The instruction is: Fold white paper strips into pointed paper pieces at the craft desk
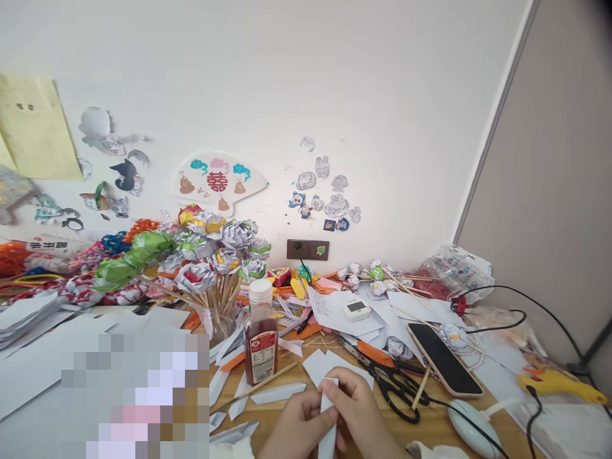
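Observation:
Low in the middle of the head view, my left hand (299,427) and my right hand (361,411) meet over a wooden desk (433,424). Both pinch a narrow folded strip of white paper (329,424) that stands upright between them. Their fingers are closed on its two sides. More white paper pieces (320,364) lie just beyond the hands.
A bottle with a white cap (261,331) stands left of the hands, a thin wooden stick (258,386) beside it. Black scissors (399,390), a phone (444,357) and a yellow glue gun (559,382) lie to the right. A glass of paper flowers on sticks (215,268) stands behind.

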Demonstrator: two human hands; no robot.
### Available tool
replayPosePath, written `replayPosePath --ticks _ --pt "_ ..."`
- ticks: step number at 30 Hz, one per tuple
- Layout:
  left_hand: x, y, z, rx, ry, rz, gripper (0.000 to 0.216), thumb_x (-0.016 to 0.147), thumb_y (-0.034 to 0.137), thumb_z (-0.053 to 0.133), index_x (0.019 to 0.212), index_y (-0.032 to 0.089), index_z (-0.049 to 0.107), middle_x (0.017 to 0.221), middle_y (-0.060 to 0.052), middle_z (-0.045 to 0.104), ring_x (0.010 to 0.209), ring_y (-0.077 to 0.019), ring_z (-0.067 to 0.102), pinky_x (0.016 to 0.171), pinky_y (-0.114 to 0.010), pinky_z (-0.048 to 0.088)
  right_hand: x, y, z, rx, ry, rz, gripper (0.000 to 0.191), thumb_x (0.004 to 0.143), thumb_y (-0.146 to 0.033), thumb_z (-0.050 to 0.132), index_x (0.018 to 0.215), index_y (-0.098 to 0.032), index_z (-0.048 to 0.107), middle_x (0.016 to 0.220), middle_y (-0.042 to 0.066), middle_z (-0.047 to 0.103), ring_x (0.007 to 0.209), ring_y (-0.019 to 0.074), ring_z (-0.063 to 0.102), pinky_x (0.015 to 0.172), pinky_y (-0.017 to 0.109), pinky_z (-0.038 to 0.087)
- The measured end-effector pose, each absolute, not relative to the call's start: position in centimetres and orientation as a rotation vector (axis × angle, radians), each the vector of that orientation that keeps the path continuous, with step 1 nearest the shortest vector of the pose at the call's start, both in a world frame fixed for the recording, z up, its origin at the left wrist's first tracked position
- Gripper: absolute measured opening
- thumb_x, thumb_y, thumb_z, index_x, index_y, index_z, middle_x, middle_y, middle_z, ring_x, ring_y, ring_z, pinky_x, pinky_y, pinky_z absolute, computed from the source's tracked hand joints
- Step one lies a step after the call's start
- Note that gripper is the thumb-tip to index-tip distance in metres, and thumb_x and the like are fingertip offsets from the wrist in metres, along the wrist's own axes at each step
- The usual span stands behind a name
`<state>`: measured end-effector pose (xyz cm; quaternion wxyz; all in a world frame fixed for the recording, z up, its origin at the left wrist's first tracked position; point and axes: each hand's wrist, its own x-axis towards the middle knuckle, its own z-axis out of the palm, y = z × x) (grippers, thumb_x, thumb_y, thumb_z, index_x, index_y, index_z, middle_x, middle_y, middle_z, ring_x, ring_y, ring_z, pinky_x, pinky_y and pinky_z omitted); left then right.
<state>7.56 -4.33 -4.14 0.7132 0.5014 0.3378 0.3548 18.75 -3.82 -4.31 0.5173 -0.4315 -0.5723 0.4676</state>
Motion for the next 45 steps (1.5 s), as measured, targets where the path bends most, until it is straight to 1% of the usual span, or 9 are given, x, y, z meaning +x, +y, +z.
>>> replayPosePath --ticks 3,7,13,20,25,27,32,38,45 --pt "7.6 -4.5 -4.1 1.104 0.772 0.803 0.047 0.052 0.059 0.063 0.057 0.014 0.051 0.044 -0.002 0.058 0.034 -0.011 0.048 0.039 -0.024 0.038 18.7 -3.8 -4.4 -1.045 -1.393 1.14 0.03 0.072 -0.045 0.055 0.062 -0.017 0.053 0.05 -0.005 0.042 0.043 0.0101 0.04 0.043 0.021 0.03" --pt "7.5 -4.6 -4.0 1.153 0.843 0.787 0.044 0.057 0.057 0.061 0.058 0.014 0.051 0.043 -0.001 0.058 0.032 -0.0091 0.047 0.036 -0.021 0.034 18.8 -4.1 -3.8 -1.051 -1.431 1.078 0.034 0.07 -0.048 0.055 0.06 -0.016 0.054 0.051 -0.003 0.043 0.047 0.0111 0.041 0.045 0.021 0.031" --pt "7.3 -4.2 -3.9 1.174 0.733 0.712 0.042 0.053 0.051 0.067 0.059 0.012 0.055 0.048 -0.003 0.061 0.036 -0.0099 0.051 0.038 -0.022 0.038 18.9 -4.4 -3.0 -1.09 -1.43 1.016 0.029 0.071 -0.042 0.055 0.06 -0.015 0.053 0.055 -0.002 0.044 0.053 0.0124 0.042 0.048 0.021 0.032" --pt "7.2 -4.5 -2.9 1.167 0.747 0.727 0.038 0.051 0.045 0.071 0.06 0.012 0.055 0.047 0.0 0.06 0.035 -0.0086 0.051 0.038 -0.02 0.04 19.2 -4.0 -3.4 -1.068 -1.445 0.975 0.029 0.072 -0.042 0.054 0.062 -0.015 0.056 0.056 -0.001 0.047 0.055 0.0136 0.044 0.049 0.021 0.034" --pt "7.1 -4.6 -2.7 1.196 0.747 0.664 0.038 0.052 0.046 0.07 0.06 0.012 0.056 0.047 -0.001 0.06 0.037 -0.0084 0.051 0.039 -0.019 0.039 19.4 -3.7 -3.9 -1.067 -1.433 0.984 0.026 0.074 -0.039 0.054 0.063 -0.015 0.054 0.056 -0.002 0.045 0.051 0.0123 0.042 0.046 0.02 0.032" --pt "7.1 -4.6 -2.7 1.184 0.745 0.668 0.039 0.049 0.045 0.072 0.062 0.012 0.056 0.049 0.0 0.06 0.039 -0.0083 0.051 0.042 -0.02 0.04 19.4 -3.7 -4.0 -1.067 -1.416 0.991 0.025 0.074 -0.038 0.054 0.063 -0.015 0.054 0.056 -0.003 0.045 0.051 0.0121 0.042 0.046 0.02 0.032" --pt "7.0 -4.7 -2.8 1.191 0.761 0.626 0.041 0.047 0.047 0.072 0.059 0.014 0.051 0.048 0.0 0.06 0.04 -0.0096 0.052 0.042 -0.021 0.039 19.7 -3.7 -4.2 -1.059 -1.406 0.954 0.024 0.074 -0.036 0.055 0.063 -0.015 0.056 0.059 -0.001 0.049 0.057 0.0133 0.045 0.051 0.021 0.035" --pt "7.0 -4.7 -3.1 1.181 0.721 0.602 0.043 0.045 0.048 0.073 0.06 0.013 0.053 0.049 -0.001 0.06 0.042 -0.0094 0.052 0.047 -0.022 0.039 20.0 -3.3 -4.5 -1.046 -1.38 0.939 0.022 0.075 -0.035 0.055 0.064 -0.015 0.056 0.06 0.0 0.05 0.057 0.0135 0.045 0.052 0.021 0.036" --pt "7.0 -4.5 -3.5 1.178 0.805 0.539 0.032 0.043 0.03 0.074 0.062 0.014 0.053 0.054 -0.002 0.063 0.045 -0.0106 0.055 0.048 -0.023 0.041 20.2 -3.2 -3.9 -1.077 -1.318 0.945 0.026 0.072 -0.04 0.056 0.065 -0.015 0.057 0.059 0.0 0.05 0.055 0.0139 0.044 0.049 0.021 0.035"
